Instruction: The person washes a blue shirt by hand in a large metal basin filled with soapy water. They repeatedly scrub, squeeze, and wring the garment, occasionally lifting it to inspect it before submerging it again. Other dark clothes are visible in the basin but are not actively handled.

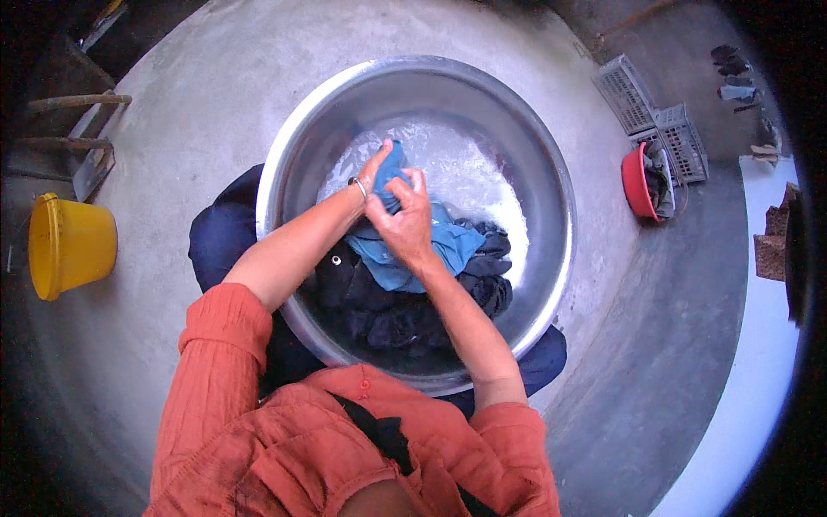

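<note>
Over a wide steel basin (297,155), both hands work on a wet blue cloth garment (439,246). My left hand (372,169), with a metal bangle at its wrist, is closed around a bunched part of the cloth. My right hand (407,215) grips the same bunch from the right side, fingers bent against it. The rest of the blue garment drapes over a heap of dark wet clothes (388,319) in the near half of the basin. Soapy water (461,168) covers the basin's bottom beyond the hands.
The basin sits between my legs on a concrete floor (224,86). A yellow bucket (73,246) stands at the left, below a wooden frame (82,142). At the right are a red tub (636,183) with cloth in it and grey plastic crates (680,142) by the wall.
</note>
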